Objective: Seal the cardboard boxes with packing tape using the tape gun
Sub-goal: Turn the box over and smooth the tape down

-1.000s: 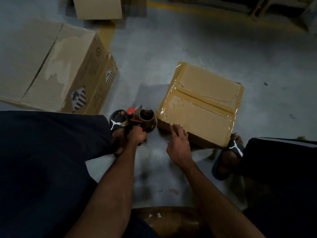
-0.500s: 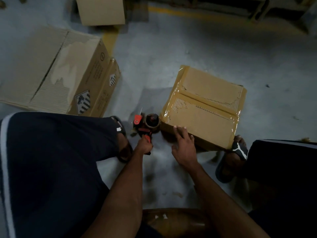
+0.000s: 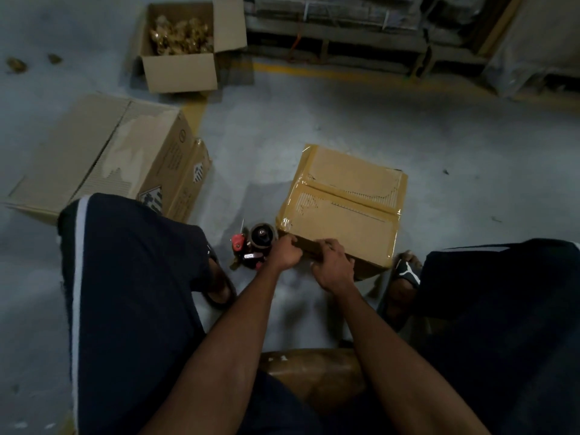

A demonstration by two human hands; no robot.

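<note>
A small cardboard box [image 3: 348, 199], its top seam and edges covered in glossy brown tape, sits on the concrete floor between my feet. My left hand [image 3: 284, 253] curls round its near left corner. My right hand [image 3: 333, 265] grips the near edge just to the right, fingers bent over the cardboard. The red and black tape gun [image 3: 252, 246] with its brown tape roll lies on the floor right beside the box's left corner, touching neither hand that I can see.
A large cardboard box [image 3: 125, 158] lies on its side at the left, by my left knee. Farther back stands an open box [image 3: 180, 70] with golden items inside. Pallets and racking [image 3: 361, 36] line the back. A brown taped surface [image 3: 314, 372] is under me.
My left hand has let go of the tape gun, which now rests on the floor, and moved right to the box corner. My right hand's fingers have curled over the near edge.
</note>
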